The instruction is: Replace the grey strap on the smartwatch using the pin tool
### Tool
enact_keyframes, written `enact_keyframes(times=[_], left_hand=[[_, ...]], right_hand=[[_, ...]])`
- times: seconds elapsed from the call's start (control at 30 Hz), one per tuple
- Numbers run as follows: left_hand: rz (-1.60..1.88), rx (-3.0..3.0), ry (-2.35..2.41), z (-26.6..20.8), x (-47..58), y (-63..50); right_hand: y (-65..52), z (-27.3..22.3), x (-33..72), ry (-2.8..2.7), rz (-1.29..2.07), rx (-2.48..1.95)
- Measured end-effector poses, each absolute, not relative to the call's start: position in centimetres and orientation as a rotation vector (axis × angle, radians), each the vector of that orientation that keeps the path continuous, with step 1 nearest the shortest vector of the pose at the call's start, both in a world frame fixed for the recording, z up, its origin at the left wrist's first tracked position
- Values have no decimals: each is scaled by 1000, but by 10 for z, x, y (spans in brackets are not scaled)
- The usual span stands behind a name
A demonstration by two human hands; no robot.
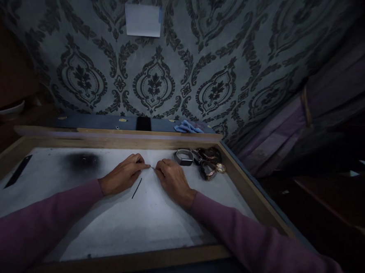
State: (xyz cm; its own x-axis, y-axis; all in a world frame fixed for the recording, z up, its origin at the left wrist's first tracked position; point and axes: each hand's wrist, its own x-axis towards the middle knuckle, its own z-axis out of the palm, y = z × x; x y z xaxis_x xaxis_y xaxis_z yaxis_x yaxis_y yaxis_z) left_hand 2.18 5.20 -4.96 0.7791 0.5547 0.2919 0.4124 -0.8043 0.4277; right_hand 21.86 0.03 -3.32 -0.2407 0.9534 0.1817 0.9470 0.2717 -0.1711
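My left hand [125, 175] and my right hand [174, 181] face each other over the white bottom of a shallow wooden tray [125, 254]. Both have their fingers pinched, with the fingertips almost meeting. A tiny thin piece [152, 167] shows in the gap between them, too small to name. Just below my left hand, a thin black stick [137, 188] lies on the white surface. To the right of my right hand sit a smartwatch with a grey band [185, 158] and several other wristwatches [208, 169] in a pile.
A flat black strip [18, 172] lies at the tray's left, near a dark smudge [83, 162]. Beyond the far rim are a black phone-like slab [143, 124] and a blue cloth [188, 127]. White paper [143, 20] hangs on the patterned wall; a tied curtain [282, 126] is at right.
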Motion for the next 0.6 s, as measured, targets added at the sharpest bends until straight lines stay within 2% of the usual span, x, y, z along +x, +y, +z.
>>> enact_keyframes(times=[0.6], left_hand=[[592, 2392, 780, -53, 15, 57]], right_hand=[[1, -40, 224, -2230, 110, -1674]])
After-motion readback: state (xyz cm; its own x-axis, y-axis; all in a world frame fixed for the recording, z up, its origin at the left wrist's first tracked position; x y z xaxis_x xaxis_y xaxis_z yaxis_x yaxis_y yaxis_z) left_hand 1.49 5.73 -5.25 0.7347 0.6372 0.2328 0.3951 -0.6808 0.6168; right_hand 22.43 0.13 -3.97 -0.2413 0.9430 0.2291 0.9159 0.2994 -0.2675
